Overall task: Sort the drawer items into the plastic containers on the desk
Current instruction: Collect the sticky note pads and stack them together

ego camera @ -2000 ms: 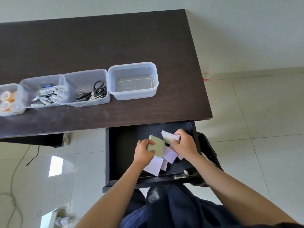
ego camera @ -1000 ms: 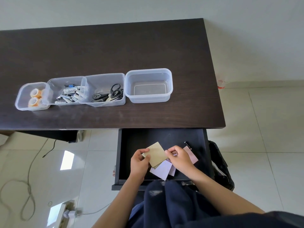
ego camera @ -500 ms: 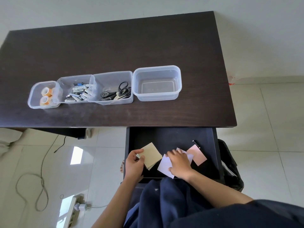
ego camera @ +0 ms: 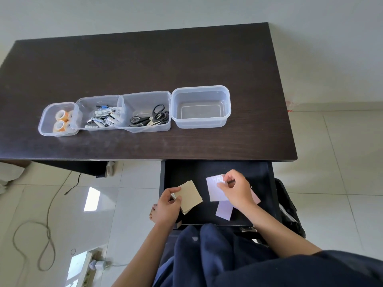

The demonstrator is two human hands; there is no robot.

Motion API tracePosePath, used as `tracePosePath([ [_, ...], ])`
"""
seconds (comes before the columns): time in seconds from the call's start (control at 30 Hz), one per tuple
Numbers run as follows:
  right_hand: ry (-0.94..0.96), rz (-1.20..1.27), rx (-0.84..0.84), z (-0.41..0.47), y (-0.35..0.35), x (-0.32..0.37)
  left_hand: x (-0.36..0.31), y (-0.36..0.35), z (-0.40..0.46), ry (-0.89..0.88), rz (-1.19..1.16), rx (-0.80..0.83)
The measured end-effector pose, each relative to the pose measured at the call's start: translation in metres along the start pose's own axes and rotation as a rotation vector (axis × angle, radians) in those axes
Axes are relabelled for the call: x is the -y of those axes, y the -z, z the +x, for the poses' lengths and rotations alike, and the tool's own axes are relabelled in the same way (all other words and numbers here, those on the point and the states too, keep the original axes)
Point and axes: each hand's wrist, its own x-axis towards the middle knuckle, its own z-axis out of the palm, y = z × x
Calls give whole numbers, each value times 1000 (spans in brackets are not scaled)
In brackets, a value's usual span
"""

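Hands in the open drawer

Left hand grips a tan pad over the drawer. Right hand pinches a white paper. The rightmost container on the desk holds nothing.

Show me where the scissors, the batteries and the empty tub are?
scissors (ego camera: 158,116), head view, on the black handle loops.
batteries (ego camera: 102,118), head view, on the middle of the pile.
empty tub (ego camera: 227,104), head view, on its right wall.
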Motion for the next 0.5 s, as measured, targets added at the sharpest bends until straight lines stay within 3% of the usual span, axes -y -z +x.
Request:
tracePosePath([
  [0.23, 83, 227, 32, -8, 5, 36, -28, -14, -17, -115, -237, 89],
  [0.5, 64, 117, 59, -9, 3, 24, -49, -25, -22, -98, -411, 191],
])
